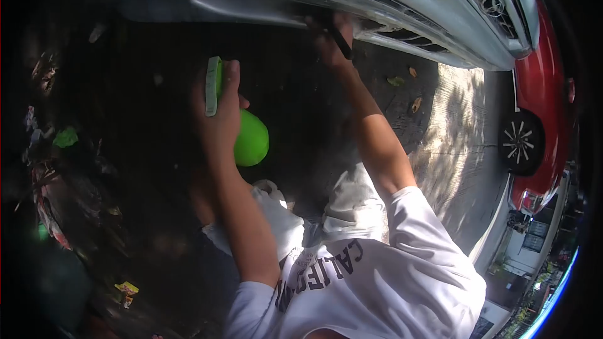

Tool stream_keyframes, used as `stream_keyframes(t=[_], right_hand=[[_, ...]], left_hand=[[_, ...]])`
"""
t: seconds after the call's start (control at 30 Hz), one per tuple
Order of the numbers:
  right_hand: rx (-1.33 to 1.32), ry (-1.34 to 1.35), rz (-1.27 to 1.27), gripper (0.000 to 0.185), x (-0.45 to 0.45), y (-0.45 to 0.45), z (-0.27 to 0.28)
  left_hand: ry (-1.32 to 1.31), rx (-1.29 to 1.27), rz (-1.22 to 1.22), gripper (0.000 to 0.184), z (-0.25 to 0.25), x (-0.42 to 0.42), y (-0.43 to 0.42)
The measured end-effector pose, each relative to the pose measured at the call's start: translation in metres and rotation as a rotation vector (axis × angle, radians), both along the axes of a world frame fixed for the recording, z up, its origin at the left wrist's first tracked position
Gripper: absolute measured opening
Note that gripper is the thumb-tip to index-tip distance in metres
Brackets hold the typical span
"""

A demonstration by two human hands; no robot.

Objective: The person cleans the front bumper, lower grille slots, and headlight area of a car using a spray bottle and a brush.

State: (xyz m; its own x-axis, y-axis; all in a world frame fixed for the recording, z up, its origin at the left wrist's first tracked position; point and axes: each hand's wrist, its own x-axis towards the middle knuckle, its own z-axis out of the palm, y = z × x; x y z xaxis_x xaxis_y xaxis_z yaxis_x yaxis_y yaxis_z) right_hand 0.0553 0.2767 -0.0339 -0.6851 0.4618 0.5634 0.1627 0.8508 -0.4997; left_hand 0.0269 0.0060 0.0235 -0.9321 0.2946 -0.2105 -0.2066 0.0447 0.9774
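My left grip [221,113], at 11 o'clock, is closed around a bright green, rounded, smooth object [252,139]. The bulbous part of the object protrudes on the side facing my right arm. A flat upper part with a pale green strip is exposed beyond the fingers. The thumb points away from my body.

My right grip [333,39], at 12 o'clock, is positioned at the lower edge of a pale silver-grey car bumper [251,14]. A narrow black item [340,41] lies across this grip; whether it is held or worn cannot be determined. The fingers are blurred and in shadow, so I cannot tell whether they are spread or pressed together. Contact with the bumper cannot be confirmed.

The bumper spans the view from 11 to 1 o'clock. The silver-grey car's dark slatted grille [493,9], with a round emblem, is at 1 to 2 o'clock. A red car [553,88] with a multi-spoke wheel [520,142] stands at 3 o'clock. Dry leaves [416,105] lie on the concrete ground [440,132] at 2 o'clock. A crumpled yellow wrapper [127,288] lies at 8 o'clock.
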Motion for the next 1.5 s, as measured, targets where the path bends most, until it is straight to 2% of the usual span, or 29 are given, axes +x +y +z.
stream_keyframes(t=[0.03,0.07,0.2,0.23,0.3,0.37,0.5,0.57,0.6,0.67,0.73,0.8,0.83,0.93,0.97,1.0,1.07,1.1,1.2,1.27,1.33,1.37,1.4,1.47,1.5], right_hand=[[-0.127,0.11,0.25,0.031,0.007,-0.014,0.009],[-0.13,0.116,0.238,0.031,0.019,-0.017,0.009],[-0.111,0.149,-0.024,0.031,0.063,0.0,0.008],[0.086,0.082,-0.066,0.03,0.063,0.006,0.015],[0.274,0.013,-0.106,0.029,0.062,0.007,0.026],[0.166,-0.216,-0.239,0.027,0.06,0.001,0.037],[0.221,-0.149,-0.228,0.023,0.051,0.009,0.011],[0.081,0.004,-0.228,0.019,0.045,0.004,-0.003],[0.08,0.0,-0.226,0.019,0.046,0.0,-0.001],[-0.277,0.291,-0.115,0.014,0.049,-0.006,0.004],[-0.272,0.299,-0.124,0.018,0.06,-0.011,0.007],[0.084,0.252,-0.22,0.02,0.065,-0.01,0.009],[0.09,0.19,-0.322,0.02,0.061,-0.003,0.011],[0.147,0.223,-0.39,0.02,0.046,0.008,0.0],[-0.146,0.327,-0.248,0.018,0.05,0.014,-0.012],[-0.142,0.327,-0.248,0.018,0.057,0.012,-0.016],[-0.621,0.625,-0.134,0.018,0.066,0.005,-0.015],[-0.618,0.622,-0.128,0.018,0.063,0.005,-0.01],[0.066,0.356,-0.405,0.016,0.053,0.002,-0.001],[0.089,0.283,-0.433,0.017,0.038,0.01,-0.003],[-0.557,0.417,0.006,0.017,0.032,0.012,-0.001],[-0.571,0.427,-0.03,0.015,0.042,0.006,-0.002],[-0.562,0.429,-0.03,0.015,0.053,0.001,0.0],[-0.099,0.481,-0.38,0.014,0.064,-0.001,-0.001],[-0.024,0.437,-0.325,0.013,0.06,0.002,-0.003]], left_hand=[[-0.042,-0.016,0.022,0.043,0.0,-0.001,0.002],[-0.038,-0.02,0.01,0.043,0.0,-0.003,0.005],[-0.003,-0.128,-0.003,0.044,0.0,-0.004,0.012],[0.027,-0.129,-0.023,0.044,0.003,-0.003,0.016],[0.029,-0.118,-0.042,0.043,-0.002,-0.004,0.021],[0.037,-0.101,-0.065,0.042,-0.004,-0.004,0.023],[0.036,-0.075,-0.074,0.04,-0.003,-0.001,0.034],[0.04,-0.073,-0.061,0.04,-0.003,-0.001,0.035],[0.034,-0.056,-0.065,0.04,-0.003,0.0,0.034],[0.031,-0.036,-0.064,0.04,-0.003,-0.002,0.031],[0.028,-0.036,-0.056,0.04,-0.003,-0.002,0.029],[0.04,-0.039,-0.047,0.039,-0.002,-0.002,0.028],[0.057,-0.047,-0.042,0.038,-0.001,-0.003,0.027],[0.067,-0.006,-0.042,0.038,-0.006,-0.001,0.028],[0.063,-0.005,-0.041,0.038,-0.007,-0.001,0.026],[0.055,-0.012,-0.04,0.038,-0.007,-0.001,0.024],[0.057,-0.005,-0.036,0.037,-0.004,-0.004,0.023],[0.061,-0.004,-0.025,0.037,-0.004,-0.004,0.023],[0.057,-0.003,-0.009,0.037,-0.002,-0.001,0.017],[0.065,0.006,-0.008,0.036,0.0,-0.002,0.014],[0.068,-0.021,-0.024,0.036,0.0,-0.001,0.013],[0.07,-0.014,-0.03,0.036,0.0,-0.002,0.012],[0.058,-0.021,-0.021,0.036,-0.002,-0.003,0.011],[0.043,-0.028,0.005,0.036,-0.003,-0.005,0.01],[0.056,-0.018,0.0,0.036,-0.003,-0.005,0.009]])
